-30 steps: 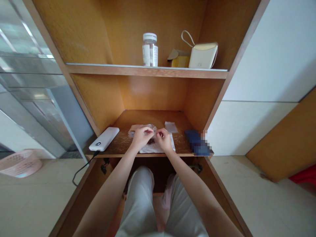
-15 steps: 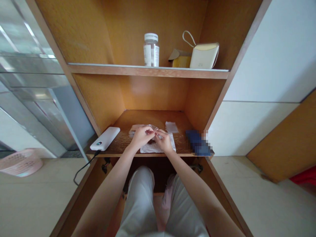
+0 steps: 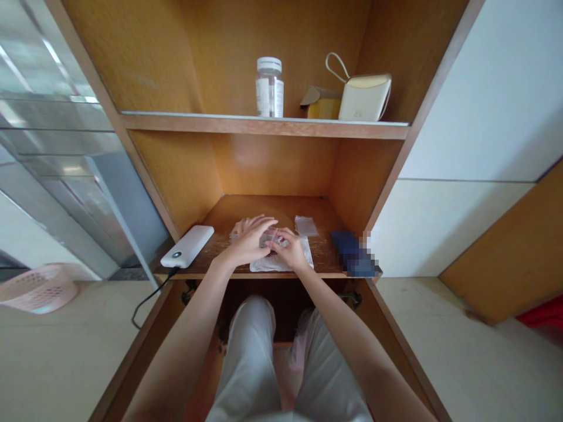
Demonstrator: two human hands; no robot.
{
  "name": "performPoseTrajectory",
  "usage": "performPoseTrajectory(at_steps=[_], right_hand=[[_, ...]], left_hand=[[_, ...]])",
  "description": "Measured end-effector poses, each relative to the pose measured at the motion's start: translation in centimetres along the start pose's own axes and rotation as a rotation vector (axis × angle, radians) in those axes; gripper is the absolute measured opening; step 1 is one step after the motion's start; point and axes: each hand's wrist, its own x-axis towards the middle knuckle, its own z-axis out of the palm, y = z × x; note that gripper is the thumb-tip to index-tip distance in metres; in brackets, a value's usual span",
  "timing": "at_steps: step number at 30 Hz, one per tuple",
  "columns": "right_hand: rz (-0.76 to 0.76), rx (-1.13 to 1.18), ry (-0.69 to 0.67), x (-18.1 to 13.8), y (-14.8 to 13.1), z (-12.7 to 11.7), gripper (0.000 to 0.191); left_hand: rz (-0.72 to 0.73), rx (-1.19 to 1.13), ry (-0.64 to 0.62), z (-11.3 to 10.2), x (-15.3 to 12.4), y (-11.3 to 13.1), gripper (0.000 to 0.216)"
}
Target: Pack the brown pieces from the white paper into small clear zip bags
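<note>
A small clear plastic bag [image 3: 269,235] is between my two hands over the front of the lower shelf. My right hand [image 3: 291,251] pinches the bag with thumb and fingertips. My left hand [image 3: 247,245] has its fingers stretched out along the bag's other side, thumb apart from them. Beneath my hands lies a white, crumpled sheet or packet [image 3: 305,255], mostly covered by them. Behind my left fingers, more clear plastic [image 3: 234,235] is partly hidden. A flat zip bag [image 3: 306,225] lies just beyond my right hand.
On the lower shelf, a white power bank [image 3: 188,246] with a black cable [image 3: 149,302] lies left, and a dark blue, pixelated item [image 3: 354,252] right. The upper shelf holds a white-capped bottle [image 3: 270,88], a yellow box [image 3: 323,105] and a cream looped device [image 3: 365,98]. A pink basket [image 3: 41,288] stands on the floor.
My left hand has shifted slightly left and its fingers have straightened from a pinch. The clear bag shows more fully between my hands. My right hand stays nearly in place.
</note>
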Motion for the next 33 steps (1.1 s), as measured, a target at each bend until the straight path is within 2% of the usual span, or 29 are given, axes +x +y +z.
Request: performPoseTrajectory(at_steps=[3, 9, 18, 23, 27, 33], right_hand=[[0.030, -0.006, -0.003, 0.0, -0.2, 0.0, 0.026], [0.023, 0.030, -0.003, 0.0, 0.1, 0.0, 0.017], [-0.025, 0.033, 0.063, -0.1, 0.1, -0.1, 0.017], [0.024, 0.009, 0.160, -0.1, 0.1, 0.0, 0.012], [0.133, -0.041, 0.228, 0.0, 0.5, 0.2, 0.012], [0.198, -0.086, 0.226, 0.1, 0.9, 0.2, 0.011]], left_hand=[[0.035, 0.084, -0.050, 0.3, -0.1, -0.5, 0.059], [0.074, 0.128, 0.029, 0.8, 0.0, -1.7, 0.035], [0.091, -0.043, 0.078, 1.1, 0.2, -1.7, 0.032], [0.038, -0.099, 0.156, 1.6, 0.0, -1.8, 0.034], [-0.052, -0.225, 0.233, 2.5, -0.5, -2.5, 0.040], [-0.227, -0.575, 0.198, 4.3, -1.8, -4.1, 0.039]])
